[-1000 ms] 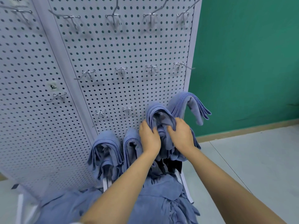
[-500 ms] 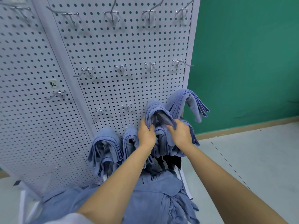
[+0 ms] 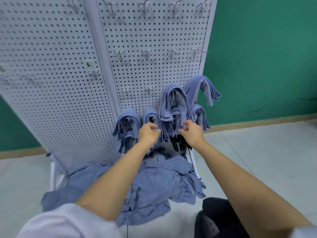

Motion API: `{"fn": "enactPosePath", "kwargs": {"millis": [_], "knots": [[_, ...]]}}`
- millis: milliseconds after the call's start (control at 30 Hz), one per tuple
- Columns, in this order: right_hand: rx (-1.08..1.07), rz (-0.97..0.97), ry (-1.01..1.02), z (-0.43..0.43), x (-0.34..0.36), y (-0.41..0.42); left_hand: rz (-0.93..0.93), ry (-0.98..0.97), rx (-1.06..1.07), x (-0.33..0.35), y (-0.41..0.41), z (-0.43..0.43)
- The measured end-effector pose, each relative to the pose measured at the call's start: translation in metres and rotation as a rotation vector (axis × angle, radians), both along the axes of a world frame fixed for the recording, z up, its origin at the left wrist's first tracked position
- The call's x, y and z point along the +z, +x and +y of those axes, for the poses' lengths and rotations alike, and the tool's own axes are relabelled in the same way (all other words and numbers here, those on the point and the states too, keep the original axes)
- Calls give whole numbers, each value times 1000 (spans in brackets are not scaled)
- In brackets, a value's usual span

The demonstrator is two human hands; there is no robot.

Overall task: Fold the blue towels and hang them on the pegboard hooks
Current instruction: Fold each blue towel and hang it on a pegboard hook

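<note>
Loosely curled: left grip [image 3: 148, 133], right grip [image 3: 192, 133].

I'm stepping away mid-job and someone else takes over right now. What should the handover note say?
Left hand: fingers loosely curled, holds nothing, in front of the hung towels.
Right hand: the same.
Done: several folded towels hang on the lower hooks of the pegboard.
Left: a pile of unfolded towels lies on the floor at the board's foot. Each needs folding and hanging, probably on the bare hooks higher up.
</note>
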State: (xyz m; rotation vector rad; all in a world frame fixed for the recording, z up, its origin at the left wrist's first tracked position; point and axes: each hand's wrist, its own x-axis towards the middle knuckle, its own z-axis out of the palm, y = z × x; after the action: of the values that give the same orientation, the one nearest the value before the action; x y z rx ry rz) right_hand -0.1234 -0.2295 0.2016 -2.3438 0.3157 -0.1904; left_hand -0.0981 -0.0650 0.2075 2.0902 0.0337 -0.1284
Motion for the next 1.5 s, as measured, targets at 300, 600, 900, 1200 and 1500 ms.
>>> {"fn": "enactPosePath", "kwargs": {"millis": [300, 600, 900, 1200, 1500], "knots": [[86, 243, 132, 56, -108, -39, 208, 4, 55, -111, -37, 75], [68, 441, 102, 51, -214, -12, 318, 181, -9, -215, -12, 70], [148, 387, -175, 27, -274, 57, 185, 324, -97, -284, 62, 15], [238, 383, -303, 31, -288, 73, -22, 500, -131, -298, 71, 15], [281, 349, -183, 36, -216, 30, -19, 102, -232, -227, 32, 39]]}}
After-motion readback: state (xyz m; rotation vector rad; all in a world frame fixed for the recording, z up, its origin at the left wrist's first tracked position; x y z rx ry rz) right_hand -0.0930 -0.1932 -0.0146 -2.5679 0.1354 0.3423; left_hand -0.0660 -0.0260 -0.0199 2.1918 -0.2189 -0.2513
